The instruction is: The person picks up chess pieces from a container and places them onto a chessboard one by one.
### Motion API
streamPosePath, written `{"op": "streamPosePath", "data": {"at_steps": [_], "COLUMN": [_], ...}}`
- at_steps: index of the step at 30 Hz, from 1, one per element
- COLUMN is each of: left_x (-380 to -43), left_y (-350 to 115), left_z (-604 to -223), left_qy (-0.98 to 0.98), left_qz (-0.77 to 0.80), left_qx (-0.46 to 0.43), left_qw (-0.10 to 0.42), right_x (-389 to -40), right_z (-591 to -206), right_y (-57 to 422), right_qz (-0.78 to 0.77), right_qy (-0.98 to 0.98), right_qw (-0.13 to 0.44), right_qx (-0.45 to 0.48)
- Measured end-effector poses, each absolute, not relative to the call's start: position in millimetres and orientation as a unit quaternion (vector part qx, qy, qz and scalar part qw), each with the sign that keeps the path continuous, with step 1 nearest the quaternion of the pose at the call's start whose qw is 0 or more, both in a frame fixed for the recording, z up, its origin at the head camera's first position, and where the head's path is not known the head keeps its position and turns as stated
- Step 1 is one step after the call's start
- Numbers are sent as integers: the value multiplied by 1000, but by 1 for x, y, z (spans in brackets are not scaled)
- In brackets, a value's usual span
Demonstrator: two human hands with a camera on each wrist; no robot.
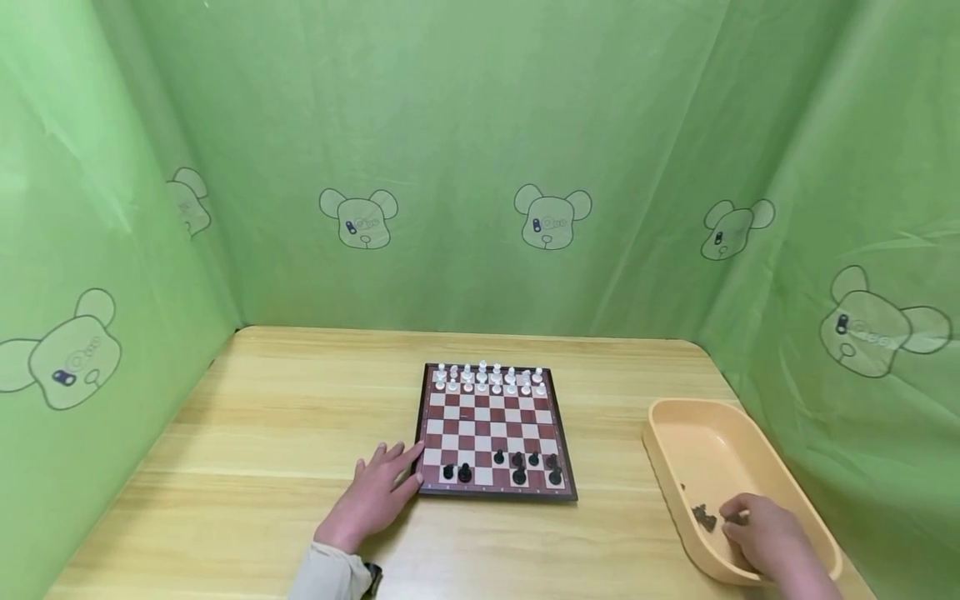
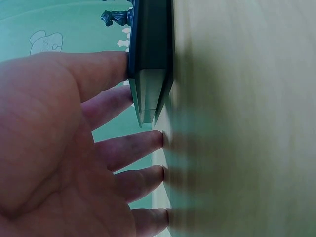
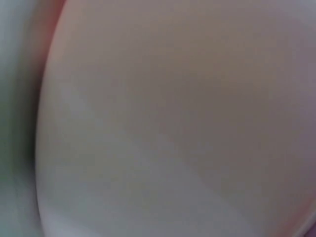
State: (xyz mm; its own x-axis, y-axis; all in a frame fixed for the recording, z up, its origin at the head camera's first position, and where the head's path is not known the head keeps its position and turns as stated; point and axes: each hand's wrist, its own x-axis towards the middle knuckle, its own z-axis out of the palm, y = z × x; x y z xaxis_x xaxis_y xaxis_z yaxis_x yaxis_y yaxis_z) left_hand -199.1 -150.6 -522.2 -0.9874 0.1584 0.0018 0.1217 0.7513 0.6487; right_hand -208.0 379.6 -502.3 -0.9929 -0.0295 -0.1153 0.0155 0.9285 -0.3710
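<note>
A chessboard (image 1: 480,429) lies on the table with white chess pieces (image 1: 482,377) in two rows along its far side. Several black chess pieces (image 1: 519,475) stand on the near side, with gaps among them. My left hand (image 1: 377,492) touches the board's left edge near the front corner with thumb and index finger; the other fingertips (image 2: 157,173) rest on the table, spread and fairly straight. Inside the orange tray (image 1: 660,450), my right hand (image 1: 768,533) pinches a dark chess piece (image 1: 737,518), mostly hidden by the fingers. More black pieces (image 1: 703,518) lie beside it.
The wooden table (image 1: 300,400) carries the board in the middle and the tray at the right. Green curtains (image 1: 465,108) with bear-head drawings enclose the back and both sides. In the right wrist view a blurred pale tray surface (image 3: 163,123) fills most of the picture.
</note>
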Motion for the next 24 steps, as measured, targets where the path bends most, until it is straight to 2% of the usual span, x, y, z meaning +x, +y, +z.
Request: {"op": "streamPosePath", "data": {"at_steps": [14,18,24], "left_x": [-199,-199,-199], "left_y": [-150,-150,-150], "left_z": [-521,-522,-523], "left_qy": [934,935,936], "left_qz": [348,346,343], "left_qx": [75,76,78], "left_qw": [28,26,25], "right_x": [-209,-210,-207], "right_z": [-499,-492,-485], "right_y": [377,377,366], "right_qz": [-235,-229,-231], "right_qy": [968,971,970], "right_qw": [78,48,-66], "right_qx": [43,43,33]}}
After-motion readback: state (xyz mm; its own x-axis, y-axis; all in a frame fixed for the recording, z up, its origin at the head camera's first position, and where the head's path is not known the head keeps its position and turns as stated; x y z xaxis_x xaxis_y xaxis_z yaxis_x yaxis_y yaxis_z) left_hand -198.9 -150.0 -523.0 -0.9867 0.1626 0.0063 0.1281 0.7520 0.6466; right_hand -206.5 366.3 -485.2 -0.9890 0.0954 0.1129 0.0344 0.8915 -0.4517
